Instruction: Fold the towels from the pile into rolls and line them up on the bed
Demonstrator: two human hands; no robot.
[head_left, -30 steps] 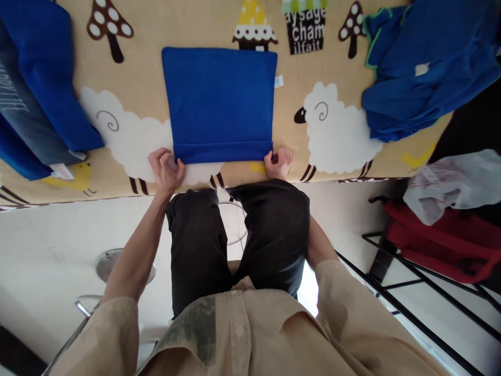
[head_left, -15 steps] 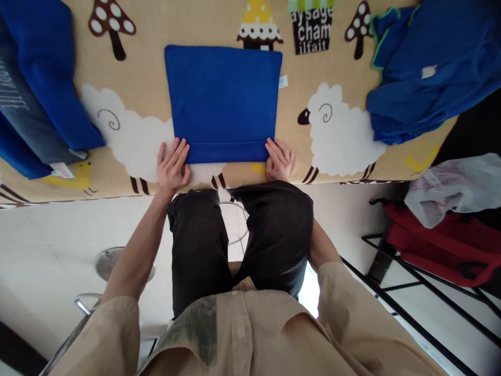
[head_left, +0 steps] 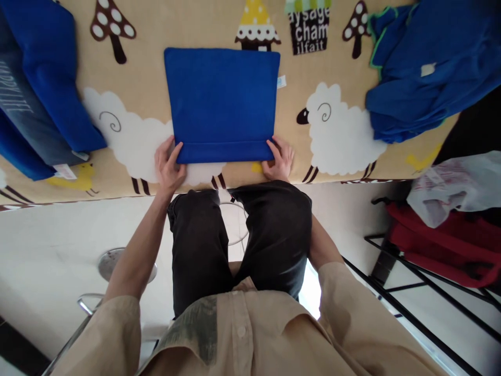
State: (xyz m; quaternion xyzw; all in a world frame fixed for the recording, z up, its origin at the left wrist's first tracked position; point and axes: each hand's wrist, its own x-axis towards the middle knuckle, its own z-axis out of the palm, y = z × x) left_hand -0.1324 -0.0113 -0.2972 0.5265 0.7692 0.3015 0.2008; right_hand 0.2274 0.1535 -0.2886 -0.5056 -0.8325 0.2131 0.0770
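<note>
A blue cloth (head_left: pixel 225 96) lies flat on the patterned table cover, with a folded band along its near edge and a small white tag at its right side. My left hand (head_left: pixel 170 164) rests at the near left corner, its fingers apart and one fingertip touching the cloth's side edge. At the near right corner is my right hand (head_left: pixel 279 159), fingers also spread, with a fingertip on the edge. Neither hand visibly grips the cloth.
Blue and grey folded fabric (head_left: pixel 47 89) lies at the left of the table cover (head_left: pixel 211 26). A crumpled blue cloth pile (head_left: pixel 430 78) is at the right. Beyond the table's right end are a plastic bag (head_left: pixel 457 183) and a red bag (head_left: pixel 442 240). A round stool (head_left: pixel 111 263) stands below left.
The fingers of both hands have shifted from lying together on the near corners to being more spread and bent at the side edges. The view has moved slightly.
</note>
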